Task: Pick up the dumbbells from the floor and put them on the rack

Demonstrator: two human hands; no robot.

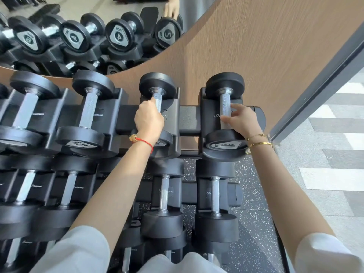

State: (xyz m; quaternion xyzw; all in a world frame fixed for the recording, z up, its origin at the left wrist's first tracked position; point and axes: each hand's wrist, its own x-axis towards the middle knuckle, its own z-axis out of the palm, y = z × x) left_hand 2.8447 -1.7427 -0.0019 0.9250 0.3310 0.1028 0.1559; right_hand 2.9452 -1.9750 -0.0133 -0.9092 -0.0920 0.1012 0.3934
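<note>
Two small black dumbbells with steel handles rest in the two rightmost cradles of the black rack's (189, 119) top tier. My left hand (148, 121) is closed around the handle of the left dumbbell (157, 85). My right hand (241, 120) lies on the handle of the right dumbbell (224, 83), with fingers loosely curled around it and partly spread. Both dumbbells sit in their cradles.
Larger dumbbells (86, 107) fill the top tier to the left, and more sit on the lower tiers (163, 196). A mirror (98, 32) and a wood-panelled wall (256, 46) stand behind the rack. Speckled rubber floor (254, 194) and grey tiles (325, 164) lie to the right.
</note>
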